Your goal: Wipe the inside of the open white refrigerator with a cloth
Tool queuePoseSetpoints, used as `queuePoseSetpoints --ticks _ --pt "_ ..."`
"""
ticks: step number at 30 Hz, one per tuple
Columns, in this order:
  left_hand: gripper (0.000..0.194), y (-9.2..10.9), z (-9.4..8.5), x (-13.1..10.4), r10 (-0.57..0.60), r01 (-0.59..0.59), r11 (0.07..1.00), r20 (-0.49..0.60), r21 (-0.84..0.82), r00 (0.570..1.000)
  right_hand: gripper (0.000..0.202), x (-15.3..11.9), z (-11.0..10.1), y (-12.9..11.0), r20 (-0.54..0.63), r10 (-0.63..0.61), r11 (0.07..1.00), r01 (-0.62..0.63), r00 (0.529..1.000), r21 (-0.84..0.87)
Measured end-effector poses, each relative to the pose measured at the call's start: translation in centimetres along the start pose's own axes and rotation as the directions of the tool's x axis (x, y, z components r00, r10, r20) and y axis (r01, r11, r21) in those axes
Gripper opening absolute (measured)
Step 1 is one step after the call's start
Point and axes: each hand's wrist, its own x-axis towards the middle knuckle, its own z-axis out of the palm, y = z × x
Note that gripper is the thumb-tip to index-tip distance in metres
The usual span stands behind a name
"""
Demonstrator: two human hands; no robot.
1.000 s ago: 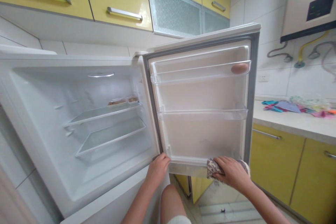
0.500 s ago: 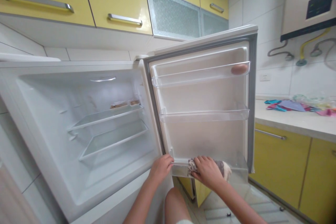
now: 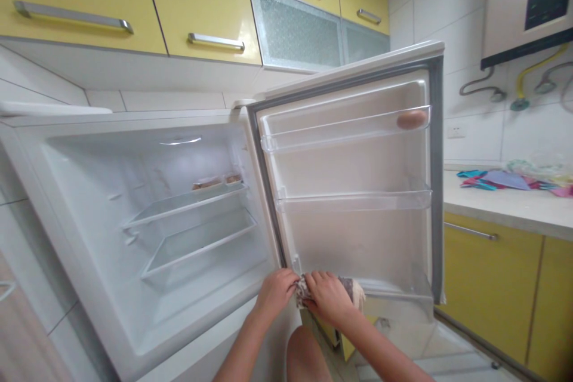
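Observation:
The refrigerator door [image 3: 349, 161] stands swung out to the right, with clear door bins on its inner side. My right hand [image 3: 329, 295] is closed over a patterned brown-and-cream cloth [image 3: 357, 293] and presses it along the bottom door bin [image 3: 394, 304], near its left end. Right beside it, my left hand [image 3: 276, 287] has its fingers curled round the left end of that same bin. The two hands almost touch. An egg [image 3: 412, 119] lies in the top door bin [image 3: 335, 131] at the right.
Left of the door, the fridge compartment [image 3: 89, 203] holds glass shelves [image 3: 199, 245]; small food packs [image 3: 208, 182] sit on the upper one. Yellow cabinets [image 3: 206, 0] hang above. A counter [image 3: 505, 206] with colourful cloths or bags [image 3: 505, 179] is at right. My knee [image 3: 307, 352] is below.
My right hand has slid left along the bottom bin with the cloth, close to my left hand. The left hand keeps its place at the bin's end. The view has shifted slightly.

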Motion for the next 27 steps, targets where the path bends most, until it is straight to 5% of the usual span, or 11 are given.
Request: queuePoseSetpoints --ticks 17,22,27 --pt "0.021 -0.1 1.2 0.1 -0.07 0.07 0.986 0.003 -0.153 0.998 0.039 -10.6 -2.9 14.2 0.023 0.053 0.995 -0.055 0.998 0.081" --pt "0.02 -0.2 1.5 0.2 -0.08 0.078 0.98 -0.003 -0.181 0.997 0.035 -11.3 -3.5 15.6 0.021 0.049 0.991 -0.051 0.999 0.124" --pt "0.021 -0.2 1.8 0.3 -0.063 0.06 0.979 -0.006 -0.197 0.998 0.034 -10.2 -3.2 14.2 0.009 0.093 0.993 -0.093 0.996 0.068"
